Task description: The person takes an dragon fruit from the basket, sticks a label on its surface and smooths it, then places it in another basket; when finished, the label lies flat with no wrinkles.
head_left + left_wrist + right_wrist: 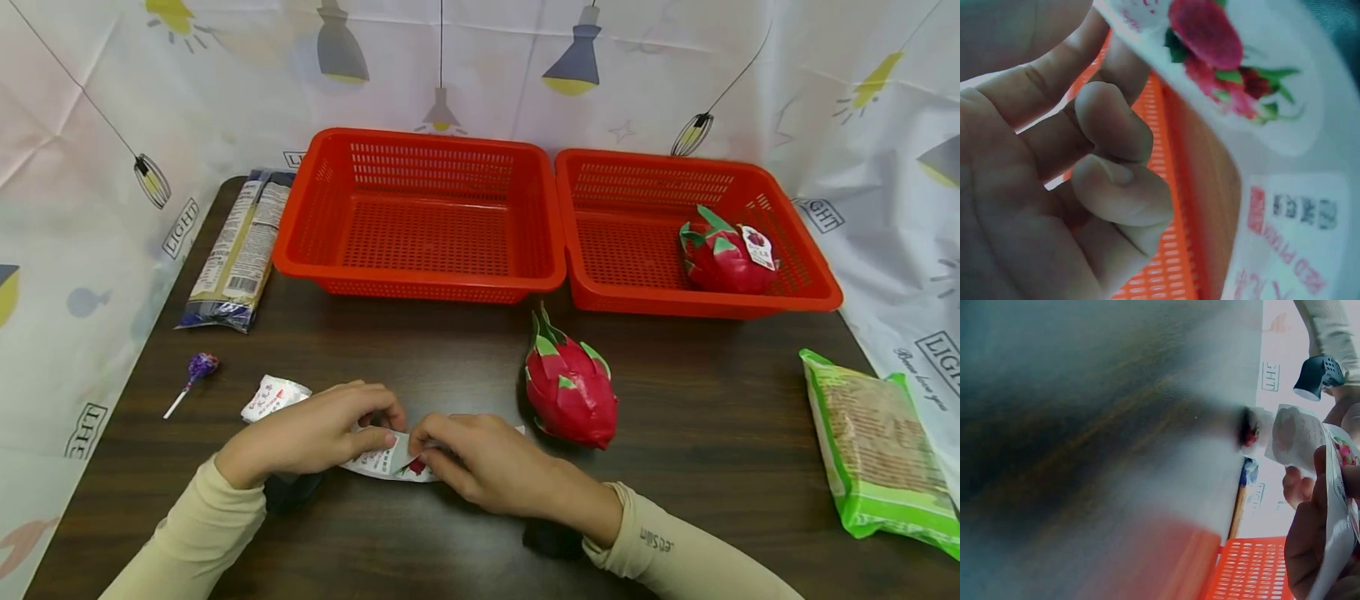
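A strip of labels (381, 463) printed with dragon fruit pictures is held between both hands near the table's front. The left hand (330, 429) pinches its left part with thumb and fingers. With thumb and forefinger, the right hand (487, 462) pinches a label near the strip's middle. In the left wrist view the printed strip (1297, 156) passes close by the curled fingers (1116, 187). The right wrist view shows the strip (1337, 506) against the right hand (1310, 531). A red dragon fruit (572, 392) lies just right of the right hand.
Two red baskets (420, 287) (705, 308) stand at the back, the right one holding a labelled dragon fruit (726, 260). At left lie a long packet (243, 250), a lollipop (201, 367) and a white wrapper piece (273, 397). A green-edged bag (877, 442) lies far right.
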Motion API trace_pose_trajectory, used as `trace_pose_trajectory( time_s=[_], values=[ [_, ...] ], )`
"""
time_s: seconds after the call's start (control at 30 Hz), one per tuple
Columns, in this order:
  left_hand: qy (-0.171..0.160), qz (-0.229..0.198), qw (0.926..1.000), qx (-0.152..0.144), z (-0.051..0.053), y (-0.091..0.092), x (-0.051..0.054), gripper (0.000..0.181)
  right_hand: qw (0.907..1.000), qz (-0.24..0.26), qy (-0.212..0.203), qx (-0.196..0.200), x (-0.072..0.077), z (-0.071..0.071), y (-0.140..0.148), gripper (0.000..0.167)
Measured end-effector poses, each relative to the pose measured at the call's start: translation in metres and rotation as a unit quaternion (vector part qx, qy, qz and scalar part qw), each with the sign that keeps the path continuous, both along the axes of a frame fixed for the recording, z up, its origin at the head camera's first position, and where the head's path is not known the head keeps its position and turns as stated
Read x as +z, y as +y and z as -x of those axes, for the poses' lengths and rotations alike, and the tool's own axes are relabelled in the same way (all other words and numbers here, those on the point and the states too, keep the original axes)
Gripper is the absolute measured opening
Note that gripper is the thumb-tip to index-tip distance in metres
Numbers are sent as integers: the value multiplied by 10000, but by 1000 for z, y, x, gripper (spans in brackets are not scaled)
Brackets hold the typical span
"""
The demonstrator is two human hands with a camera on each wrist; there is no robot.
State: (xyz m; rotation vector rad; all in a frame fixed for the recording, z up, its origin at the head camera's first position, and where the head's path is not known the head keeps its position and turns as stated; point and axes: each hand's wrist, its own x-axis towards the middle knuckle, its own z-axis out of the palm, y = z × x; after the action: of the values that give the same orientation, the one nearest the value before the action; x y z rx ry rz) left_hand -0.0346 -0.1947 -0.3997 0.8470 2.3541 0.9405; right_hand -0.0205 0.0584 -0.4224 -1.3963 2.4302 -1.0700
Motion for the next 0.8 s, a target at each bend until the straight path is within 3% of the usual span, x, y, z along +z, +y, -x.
trace_pose_trajectory(
  time_s=[0.1, 0.23, 0.47, 0.63, 0.8],
  values=[
    [-73, -44, 10000, -15, 5, 2, -3, 3, 10000, -43, -26, 11, -2, 1, 0, 10],
    [-299, -11, 9995, -24, 11, 4, -6, 8, 9999, -58, -59, -56, -5, 1, -1, 8],
    [-645, 690, 9951, 304, 19, 8, -9, 16, 9996, -7, -107, -273, -8, -1, -1, 6],
    [-354, 1272, 9894, 602, 22, 12, -16, 16, 9984, 108, -387, -407, -5, -4, 3, 3],
    [272, 1935, 9764, 918, 21, 16, -24, 14, 9973, 310, -447, -497, -4, -7, 9, 2]
  ],
)
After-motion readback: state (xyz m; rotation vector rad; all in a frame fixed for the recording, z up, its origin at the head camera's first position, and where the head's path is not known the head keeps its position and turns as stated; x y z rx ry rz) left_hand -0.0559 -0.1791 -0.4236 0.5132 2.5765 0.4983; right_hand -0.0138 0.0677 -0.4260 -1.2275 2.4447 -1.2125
